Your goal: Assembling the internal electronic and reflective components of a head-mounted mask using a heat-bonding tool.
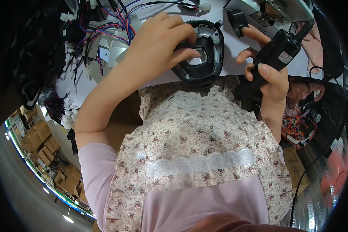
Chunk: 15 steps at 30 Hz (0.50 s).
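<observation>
A black oval plastic housing (216, 54) with a shiny centre lies at the front edge of the white table. My left hand (166, 42) reaches over its left side, fingers curled and thumb over the middle, gripping it; part of the grip is hidden. To the right, my right hand (272, 77) is wrapped round a black corded electric screwdriver (280, 50), whose cord end points up and right and whose other end points down toward my lap. My right index finger stretches out beside a small black ring-like part (236, 21) standing on the table.
Bundled red, blue and black wires (123, 23) with white connectors and metal plates (116, 50) crowd the left. A metal box (266, 13) stands at the far right, near a pink cloth (313, 46). Below on the right hangs a colourful pouch (297, 129); cardboard boxes (38, 135) lie lower left.
</observation>
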Each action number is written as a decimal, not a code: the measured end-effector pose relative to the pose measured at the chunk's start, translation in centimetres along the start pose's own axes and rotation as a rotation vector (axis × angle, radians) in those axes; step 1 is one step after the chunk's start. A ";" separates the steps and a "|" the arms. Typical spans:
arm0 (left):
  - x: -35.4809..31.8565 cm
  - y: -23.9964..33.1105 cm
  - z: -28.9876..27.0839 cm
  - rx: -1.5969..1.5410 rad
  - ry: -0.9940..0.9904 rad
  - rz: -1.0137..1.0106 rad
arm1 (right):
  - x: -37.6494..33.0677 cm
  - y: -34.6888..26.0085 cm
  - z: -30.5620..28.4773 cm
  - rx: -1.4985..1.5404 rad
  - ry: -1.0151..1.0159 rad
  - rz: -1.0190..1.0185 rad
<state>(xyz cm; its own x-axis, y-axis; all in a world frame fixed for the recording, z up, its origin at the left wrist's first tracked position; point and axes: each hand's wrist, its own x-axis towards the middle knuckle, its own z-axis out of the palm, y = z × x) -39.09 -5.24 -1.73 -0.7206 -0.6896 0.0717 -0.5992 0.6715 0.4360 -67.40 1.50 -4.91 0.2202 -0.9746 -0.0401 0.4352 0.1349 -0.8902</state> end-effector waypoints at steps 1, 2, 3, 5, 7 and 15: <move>-0.4 0.3 -0.2 -0.022 -0.005 -0.027 | 0.0 0.0 -0.1 -0.007 -0.018 0.000; -0.7 0.5 -0.3 -0.044 -0.009 -0.054 | -0.1 0.0 -0.1 -0.014 -0.036 0.001; -0.7 0.6 -0.3 -0.157 0.045 -0.068 | 0.1 -0.2 0.1 -0.018 -0.086 -0.004; -0.7 0.9 -0.3 -0.383 0.154 -0.091 | -0.2 -0.5 1.1 -0.011 -0.125 0.098; -0.6 0.9 1.2 -0.622 0.216 -0.091 | 0.2 -0.9 2.1 -0.038 -0.192 0.169; -0.5 1.4 2.4 -1.076 0.300 -0.126 | 0.7 -0.2 3.2 0.164 -0.307 0.189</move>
<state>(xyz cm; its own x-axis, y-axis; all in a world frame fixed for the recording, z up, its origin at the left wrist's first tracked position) -40.36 -3.31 -3.32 -0.4761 -0.8709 0.1218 0.0553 0.1085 0.9926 -64.55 1.35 -3.34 0.5501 -0.8343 -0.0364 0.4905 0.3580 -0.7945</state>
